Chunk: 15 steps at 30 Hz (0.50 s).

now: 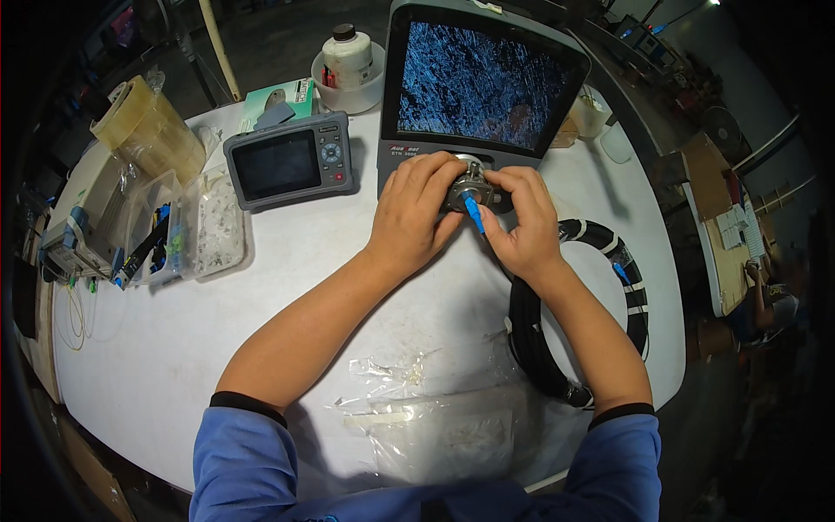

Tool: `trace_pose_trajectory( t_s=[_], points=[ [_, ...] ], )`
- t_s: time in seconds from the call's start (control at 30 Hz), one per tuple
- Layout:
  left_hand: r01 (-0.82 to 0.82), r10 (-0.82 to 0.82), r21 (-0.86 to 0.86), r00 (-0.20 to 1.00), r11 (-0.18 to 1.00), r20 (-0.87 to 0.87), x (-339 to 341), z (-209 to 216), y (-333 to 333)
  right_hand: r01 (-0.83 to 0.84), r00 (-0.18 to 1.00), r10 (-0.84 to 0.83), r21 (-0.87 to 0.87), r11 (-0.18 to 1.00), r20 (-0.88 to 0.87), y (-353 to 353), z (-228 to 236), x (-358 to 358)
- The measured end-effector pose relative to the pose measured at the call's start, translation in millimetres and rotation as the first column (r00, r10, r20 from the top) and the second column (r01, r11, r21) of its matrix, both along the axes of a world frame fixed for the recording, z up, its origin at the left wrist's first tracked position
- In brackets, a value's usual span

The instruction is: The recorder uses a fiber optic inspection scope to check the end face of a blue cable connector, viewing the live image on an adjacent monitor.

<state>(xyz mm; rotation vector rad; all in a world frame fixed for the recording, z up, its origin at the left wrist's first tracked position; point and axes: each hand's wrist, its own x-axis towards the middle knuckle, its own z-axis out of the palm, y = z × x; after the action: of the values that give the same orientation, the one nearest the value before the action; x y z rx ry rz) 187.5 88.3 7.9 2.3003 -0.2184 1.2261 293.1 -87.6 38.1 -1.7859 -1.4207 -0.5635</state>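
Observation:
A round metal connector holder (pixel 470 181) sits at the base of a grey inspection monitor (pixel 389 153). A blue fiber-optic connector (pixel 472 211) is seated in its front, tilted down toward me. My left hand (pixel 416 204) is closed around the holder's left side, with its fingertips on the top. On the other side, my right hand (pixel 529 224) grips the holder's right edge, its thumb beside the blue connector. Whether that thumb touches the connector, I cannot tell. The monitor screen (pixel 483 83) displays a speckled blue-and-black picture.
Right of the holder lies a coiled black cable (pixel 525 335) with another blue connector (pixel 621 273). Clear plastic bags (pixel 444 426) lie before me. A grey handheld tester (pixel 346 161), tape rolls (pixel 148 126), a parts bin (pixel 178 235) and a white bottle (pixel 348 59) stand left and behind.

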Motion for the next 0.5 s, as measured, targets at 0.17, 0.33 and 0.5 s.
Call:
trace_pose_trajectory(
  t_s=[0.17,0.33,0.5],
  points=[
    [0.005,-0.005,0.006,1.0,1.0,-0.009,-1.0,0.8,0.7,0.0,1.0,0.0,0.004,1.0,-0.01,1.0,-0.7,0.1],
    [0.0,0.0,0.025,1.0,1.0,0.017,0.7,-1.0,1.5,0.003,1.0,-0.003,0.0,1.0,-0.016,1.0,-0.8,-0.3],
    [-0.012,0.013,-0.036,0.999,0.999,0.029,2.7,-3.4,-2.1,0.005,1.0,-0.005,0.001,1.0,-0.011,0.4,-0.7,-0.1]
  ],
)
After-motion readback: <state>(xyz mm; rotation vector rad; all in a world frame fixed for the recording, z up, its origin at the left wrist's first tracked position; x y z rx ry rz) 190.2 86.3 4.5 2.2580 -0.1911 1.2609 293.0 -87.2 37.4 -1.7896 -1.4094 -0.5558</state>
